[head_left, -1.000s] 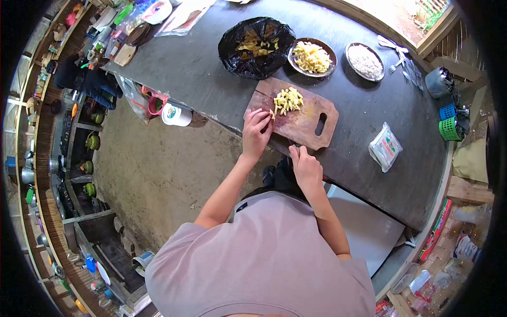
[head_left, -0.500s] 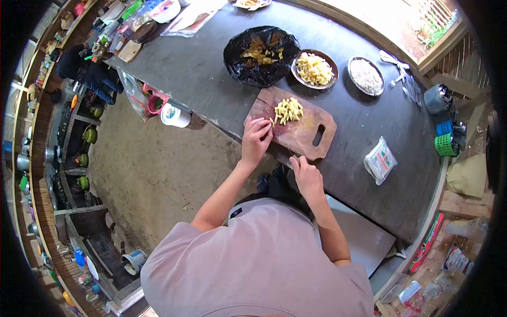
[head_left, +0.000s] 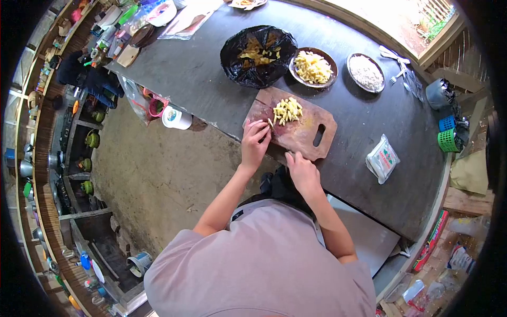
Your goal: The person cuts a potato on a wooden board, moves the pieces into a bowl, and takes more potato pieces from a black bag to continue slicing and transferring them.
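A wooden cutting board (head_left: 303,138) lies at the near edge of the dark table, with a heap of pale yellow cut pieces (head_left: 288,111) on it. At the board's left edge, my left hand (head_left: 256,141) presses its bent fingers down beside a thin yellow piece (head_left: 271,124). My right hand (head_left: 303,170) is closed round the handle of a knife at the board's near edge; the blade is mostly hidden. Beyond the board stand a bowl lined with a black bag (head_left: 237,71) holding peelings, a bowl of yellow pieces (head_left: 313,67) and a bowl of white powder (head_left: 365,74).
A white packet (head_left: 382,159) lies right of the board on the table (head_left: 346,127). Forks (head_left: 396,62) and clear plastic are at the far right. A white bucket (head_left: 177,118) stands past the table's left edge. Another person (head_left: 90,76) is at the upper left.
My right hand has shifted slightly left along the board's near edge. My left hand remains at the board's left side, its fingers a little changed. The view has moved slightly.
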Demonstrator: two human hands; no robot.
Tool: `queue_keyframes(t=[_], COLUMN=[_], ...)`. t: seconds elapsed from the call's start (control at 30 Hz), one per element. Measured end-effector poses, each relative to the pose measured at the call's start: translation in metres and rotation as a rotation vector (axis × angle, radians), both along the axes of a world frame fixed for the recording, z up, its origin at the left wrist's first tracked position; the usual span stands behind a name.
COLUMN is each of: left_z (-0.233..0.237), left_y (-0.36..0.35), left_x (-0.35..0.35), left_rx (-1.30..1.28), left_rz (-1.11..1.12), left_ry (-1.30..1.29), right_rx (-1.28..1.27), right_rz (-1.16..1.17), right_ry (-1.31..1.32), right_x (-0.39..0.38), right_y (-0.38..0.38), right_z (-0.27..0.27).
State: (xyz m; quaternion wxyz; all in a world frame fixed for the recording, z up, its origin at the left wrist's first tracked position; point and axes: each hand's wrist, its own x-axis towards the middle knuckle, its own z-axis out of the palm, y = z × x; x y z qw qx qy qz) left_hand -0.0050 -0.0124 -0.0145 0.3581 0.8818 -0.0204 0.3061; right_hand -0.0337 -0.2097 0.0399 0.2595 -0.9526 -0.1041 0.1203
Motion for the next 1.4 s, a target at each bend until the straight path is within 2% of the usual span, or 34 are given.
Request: queue_keyframes(t=[0.17,0.43,0.8,1.4], left_z=[0.003,0.001,-0.007,-0.008], left_y=[-0.003,0.002,0.0,-0.004], left_x=[-0.001,0.001,-0.001,0.0], left_rx=[0.02,0.001,-0.042,-0.051], left_rz=[0.015,-0.01,0.015,0.043], left_ry=[-0.036,-0.051,-0.066,-0.089], right_rx=[-0.009,0.18,-0.045,-0.025], right_rz=[-0.059,-0.149,-0.061,0.015], right_ry=[0.108,0.08,-0.089,0.056], right_x=[-0.04,-0.021,-0.02,-0.003], right_y=[-0.022,-0.013,-0.02,-0.024], right_z=[0.003,-0.001,0.001,0.006])
